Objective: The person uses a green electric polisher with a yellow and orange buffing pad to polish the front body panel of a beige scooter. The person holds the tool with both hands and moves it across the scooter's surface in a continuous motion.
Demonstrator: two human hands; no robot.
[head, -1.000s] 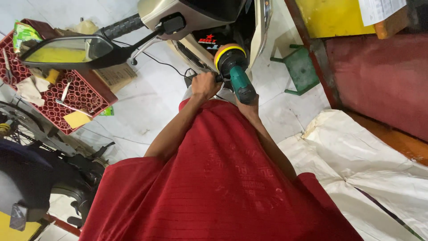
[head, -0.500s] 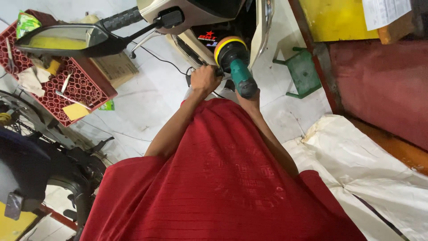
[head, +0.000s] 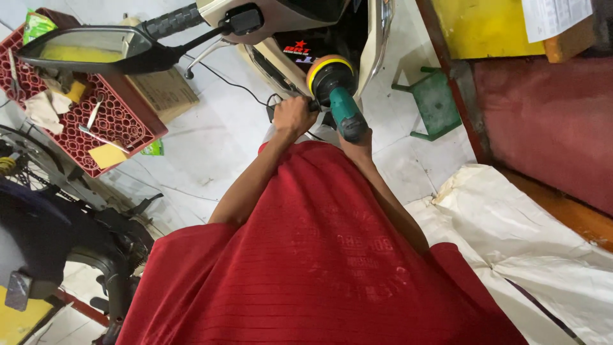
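left hand (head: pixel 294 117) fingers wrapped tight round the side handle of a green polisher (head: pixel 338 96), right hand (head: pixel 359 142) gripping its body from underneath, yellow pad against the scooter (head: pixel 306 25) just past the fingers

I see a bright picture with soft, even light and only faint shadows. The white floor (head: pixel 211 144) shines a little. The mirror (head: pixel 86 46) glows yellow. Most things look sharp. The edges bend and stretch a bit.
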